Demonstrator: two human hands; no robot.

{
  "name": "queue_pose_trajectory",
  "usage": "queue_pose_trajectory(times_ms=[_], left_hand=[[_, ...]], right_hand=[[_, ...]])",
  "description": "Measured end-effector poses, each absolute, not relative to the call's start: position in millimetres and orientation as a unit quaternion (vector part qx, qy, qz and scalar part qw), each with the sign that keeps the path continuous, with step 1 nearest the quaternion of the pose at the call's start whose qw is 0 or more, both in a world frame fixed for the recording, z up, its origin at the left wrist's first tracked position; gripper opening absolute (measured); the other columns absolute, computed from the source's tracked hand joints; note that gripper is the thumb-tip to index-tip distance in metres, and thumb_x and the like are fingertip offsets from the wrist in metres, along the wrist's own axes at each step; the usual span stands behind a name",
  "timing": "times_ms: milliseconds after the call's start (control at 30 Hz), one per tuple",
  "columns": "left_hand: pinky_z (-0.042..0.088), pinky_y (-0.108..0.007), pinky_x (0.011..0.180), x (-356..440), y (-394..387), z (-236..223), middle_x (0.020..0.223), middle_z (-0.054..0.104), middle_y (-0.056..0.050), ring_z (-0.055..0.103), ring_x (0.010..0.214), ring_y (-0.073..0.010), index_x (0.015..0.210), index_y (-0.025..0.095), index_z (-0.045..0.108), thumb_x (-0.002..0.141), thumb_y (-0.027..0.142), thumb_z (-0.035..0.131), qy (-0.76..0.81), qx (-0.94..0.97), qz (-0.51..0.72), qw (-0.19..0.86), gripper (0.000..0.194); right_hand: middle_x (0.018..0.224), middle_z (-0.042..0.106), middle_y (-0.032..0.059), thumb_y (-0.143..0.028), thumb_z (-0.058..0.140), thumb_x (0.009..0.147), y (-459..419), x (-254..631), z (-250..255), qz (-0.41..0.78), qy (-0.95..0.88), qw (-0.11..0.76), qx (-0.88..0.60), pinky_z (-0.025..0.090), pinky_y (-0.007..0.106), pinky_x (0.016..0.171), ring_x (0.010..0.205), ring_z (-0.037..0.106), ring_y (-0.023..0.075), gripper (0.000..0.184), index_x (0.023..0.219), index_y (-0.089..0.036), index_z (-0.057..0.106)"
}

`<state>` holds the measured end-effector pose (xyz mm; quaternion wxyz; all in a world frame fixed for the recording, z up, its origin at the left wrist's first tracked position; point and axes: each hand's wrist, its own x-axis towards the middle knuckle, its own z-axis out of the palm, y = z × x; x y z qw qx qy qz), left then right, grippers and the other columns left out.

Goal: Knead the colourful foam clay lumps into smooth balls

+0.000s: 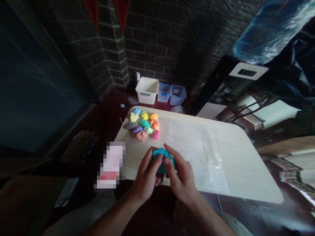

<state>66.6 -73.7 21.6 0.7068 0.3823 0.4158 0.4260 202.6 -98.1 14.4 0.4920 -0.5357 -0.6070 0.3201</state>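
Observation:
Between both hands I hold a lump of teal modelling clay above the table's near edge. My left hand is closed around its left side, the thumb pressed onto the clay. On the other side my right hand grips it too, thumb on the surface and index finger stretched along the far edge. The clay's underside is hidden by my fingers. Beyond my hands, several coloured clay lumps sit in a cluster at the table's far left, among them a pink lump, an orange lump and a yellow lump.
Bubble wrap covers much of the pale wooden table. Behind it on the floor stand a white basket and two clear bins with blue latches. A water dispenser stands at the right, a paper bag at the left.

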Motion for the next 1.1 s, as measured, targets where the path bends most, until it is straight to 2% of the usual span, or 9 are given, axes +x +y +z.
queue_pose_trajectory(times_ms=[100, 200, 367, 500, 600, 767, 900, 1100], left_hand=[[0.039, -0.015, 0.046, 66.8, -72.7, 17.7, 0.077, 0.056, 0.005, 0.054, 0.060, -0.0094, 0.089, 0.023, 0.053, 0.097, 0.049, 0.066, 0.420, 0.364, 0.448, 0.700, 0.030], [0.040, -0.015, 0.047, 66.6, -73.7, 12.8, 0.078, 0.057, 0.004, 0.056, 0.064, -0.0108, 0.092, 0.023, 0.056, 0.096, 0.050, 0.067, 0.429, 0.353, 0.456, 0.695, 0.030], [0.037, -0.016, 0.046, 65.1, -72.3, 11.9, 0.075, 0.054, 0.005, 0.053, 0.062, -0.0105, 0.088, 0.022, 0.054, 0.096, 0.049, 0.067, 0.426, 0.352, 0.449, 0.702, 0.031], [0.035, -0.016, 0.046, 65.0, -70.2, 13.4, 0.073, 0.050, 0.006, 0.049, 0.060, -0.0100, 0.085, 0.022, 0.051, 0.094, 0.047, 0.067, 0.424, 0.354, 0.441, 0.708, 0.031], [0.033, -0.016, 0.045, 65.0, -70.3, 12.9, 0.071, 0.047, 0.006, 0.045, 0.058, -0.0097, 0.084, 0.023, 0.049, 0.094, 0.044, 0.066, 0.419, 0.343, 0.444, 0.714, 0.029], [0.029, -0.016, 0.042, 63.2, -70.1, 13.3, 0.068, 0.045, 0.007, 0.042, 0.054, -0.0095, 0.083, 0.023, 0.051, 0.092, 0.044, 0.066, 0.424, 0.343, 0.445, 0.710, 0.027], [0.032, -0.017, 0.044, 62.7, -68.6, 16.5, 0.069, 0.048, 0.006, 0.045, 0.055, -0.0101, 0.082, 0.022, 0.055, 0.089, 0.048, 0.070, 0.431, 0.361, 0.444, 0.698, 0.031], [0.035, -0.018, 0.047, 62.9, -68.4, 18.9, 0.072, 0.053, 0.003, 0.050, 0.063, -0.0126, 0.077, 0.021, 0.057, 0.088, 0.045, 0.072, 0.446, 0.387, 0.452, 0.668, 0.030]], right_hand=[[0.112, 0.081, 0.0060, -0.034, 0.059, 0.106, -98.0, 202.6, 15.8, 0.308, -0.622, 0.484, -0.532, 0.058, 0.021, 0.052, 0.060, 0.069, 0.0114, 0.039, 0.144, -0.028, 0.064], [0.116, 0.082, 0.0062, -0.033, 0.058, 0.106, -96.5, 201.3, 16.8, 0.307, -0.632, 0.480, -0.525, 0.063, 0.025, 0.060, 0.068, 0.075, 0.0142, 0.037, 0.142, -0.028, 0.066], [0.117, 0.081, 0.0064, -0.032, 0.059, 0.106, -96.0, 201.2, 16.7, 0.299, -0.635, 0.484, -0.522, 0.066, 0.028, 0.077, 0.086, 0.079, 0.0174, 0.036, 0.140, -0.026, 0.067], [0.125, 0.080, 0.0081, -0.031, 0.060, 0.105, -97.4, 203.8, 17.8, 0.287, -0.648, 0.479, -0.518, 0.066, 0.029, 0.080, 0.097, 0.080, 0.0197, 0.042, 0.147, -0.025, 0.062], [0.125, 0.080, 0.0076, -0.030, 0.059, 0.105, -97.0, 203.2, 19.3, 0.287, -0.656, 0.473, -0.513, 0.067, 0.031, 0.085, 0.101, 0.080, 0.0213, 0.040, 0.144, -0.026, 0.065], [0.118, 0.082, 0.0069, -0.029, 0.057, 0.105, -96.3, 200.1, 18.9, 0.301, -0.660, 0.464, -0.509, 0.066, 0.026, 0.073, 0.087, 0.081, 0.0184, 0.037, 0.141, -0.026, 0.067], [0.116, 0.082, 0.0078, -0.028, 0.058, 0.104, -97.8, 203.7, 17.1, 0.283, -0.665, 0.460, -0.517, 0.065, 0.025, 0.066, 0.077, 0.079, 0.0164, 0.044, 0.148, -0.025, 0.061], [0.120, 0.081, 0.0064, -0.026, 0.059, 0.104, -97.0, 204.8, 19.5, 0.285, -0.673, 0.454, -0.509, 0.065, 0.025, 0.076, 0.093, 0.081, 0.0182, 0.040, 0.144, -0.027, 0.065]])
